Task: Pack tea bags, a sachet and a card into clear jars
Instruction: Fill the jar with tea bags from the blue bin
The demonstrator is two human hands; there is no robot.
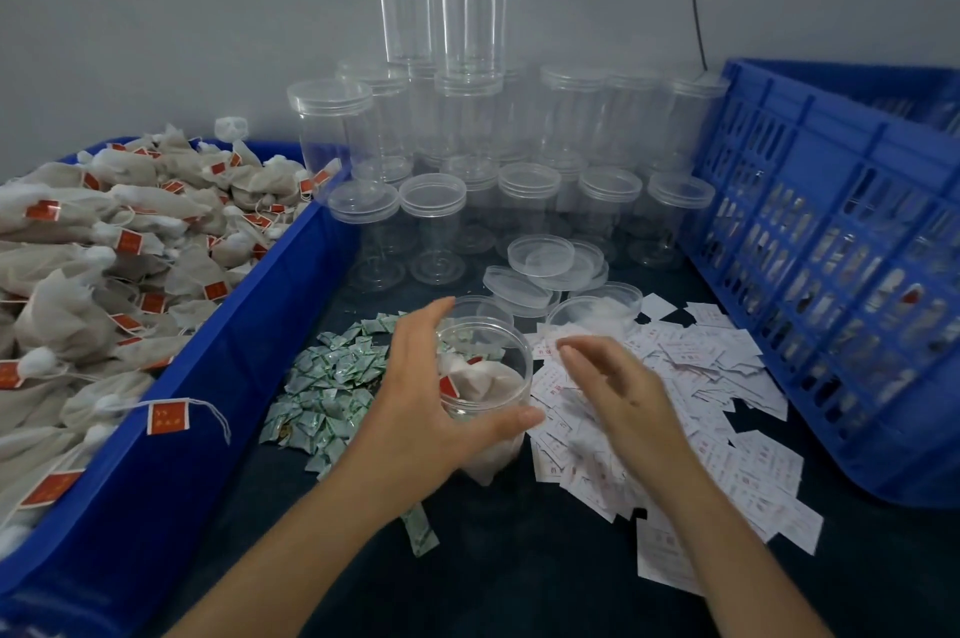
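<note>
Open clear plastic jar (511,364) holding white mesh tea bags (475,380), mid-table, left hand (415,408) wrapped round it. Right hand (618,388) blurred, fingers loose, holding nothing, over white printed cards (727,377); print unreadable. Green-white sachets (327,388) at the left. Red tag (168,416) writing illegible.

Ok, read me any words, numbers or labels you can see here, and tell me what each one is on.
No text here can be read.
Red tags on the tea bags: pale print, too blurred to read.
White cards: red print, too small to read.
Green sachets: print too small to read.
</note>
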